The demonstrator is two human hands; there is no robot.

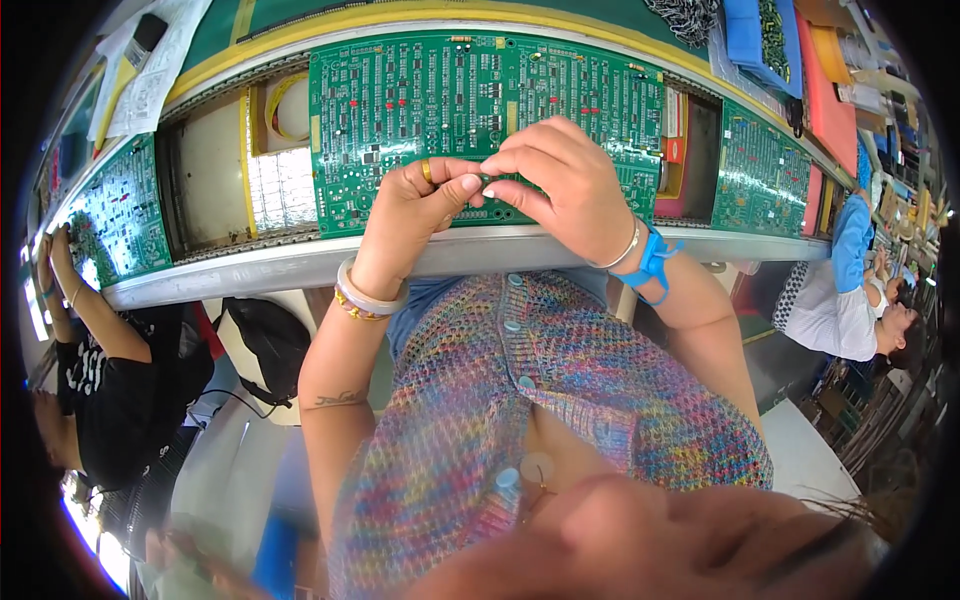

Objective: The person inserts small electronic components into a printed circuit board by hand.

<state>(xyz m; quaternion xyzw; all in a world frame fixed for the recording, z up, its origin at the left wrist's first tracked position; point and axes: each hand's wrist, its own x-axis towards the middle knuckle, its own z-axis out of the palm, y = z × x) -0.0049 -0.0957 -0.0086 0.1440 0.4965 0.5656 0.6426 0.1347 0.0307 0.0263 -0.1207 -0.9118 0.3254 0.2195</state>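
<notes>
Over the near middle of a large, green, rectangular circuit board point(420, 110), the bare left hand point(430, 195) pinches thumb to forefinger; whether the bare right hand point(570, 185) grips anything, I cannot tell. Probably fine fingertip work; the next move calls for steady alignment.

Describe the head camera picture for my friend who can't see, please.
A person's left hand and right hand are close together over a green circuit board packed with tiny parts. Similar boards lie left and right, with a co-worker at the left edge.
</notes>
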